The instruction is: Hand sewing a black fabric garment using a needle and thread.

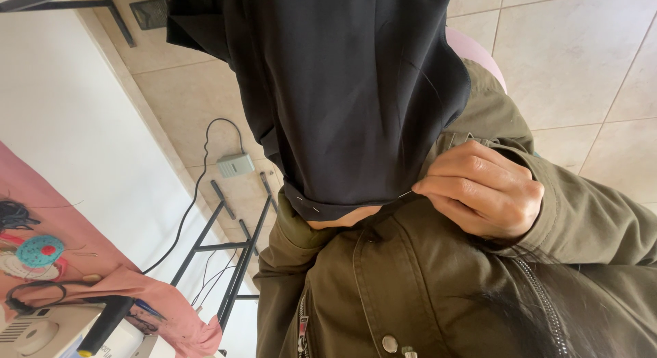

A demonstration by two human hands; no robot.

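Observation:
A black fabric (349, 91) hangs down over my lap, its folded hem (321, 209) facing me with small pale stitches or pins in it. My right hand (482, 194), in an olive jacket sleeve, pinches a thin needle (406, 193) at the right end of the hem. My left hand (344, 219) is under the hem. Only a strip of it and its olive cuff (295, 228) show. It holds the fabric from beneath.
On the left, a table draped in pink cloth (82, 241) carries a teal pincushion (41, 250) and a white sewing machine (41, 330). Its black metal legs (233, 262) stand on the tiled floor beside a grey power adapter (235, 165) with a cable. A lilac seat (479, 51) is behind the fabric.

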